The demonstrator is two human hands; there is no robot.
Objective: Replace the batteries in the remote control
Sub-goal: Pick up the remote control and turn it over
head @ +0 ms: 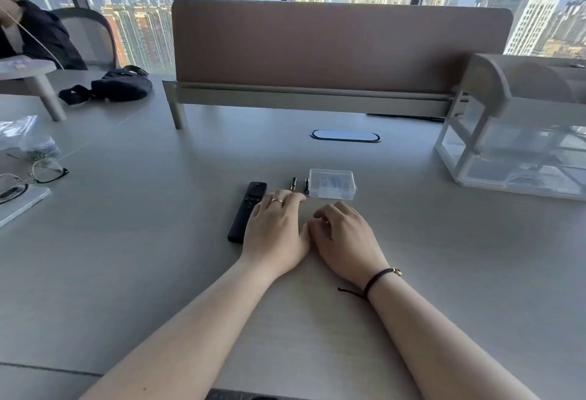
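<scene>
A slim black remote control (248,211) lies lengthwise on the grey desk, buttons up. My left hand (276,228) rests flat on the desk just right of it, fingers apart, holding nothing. Beyond its fingertips lie two small batteries, one with a gold band (293,184) and a darker one (306,185). A small clear plastic case (331,183) sits to their right, lid on. My right hand (344,234) rests palm down beside the left, fingers loosely curled, with nothing in it.
A brown divider panel (339,47) runs across the back of the desk, with an oval cable port (345,136) before it. A clear plastic drawer unit (520,139) stands at right. Glasses (35,174), a notebook and a black bag (117,85) lie at left, where a person sits.
</scene>
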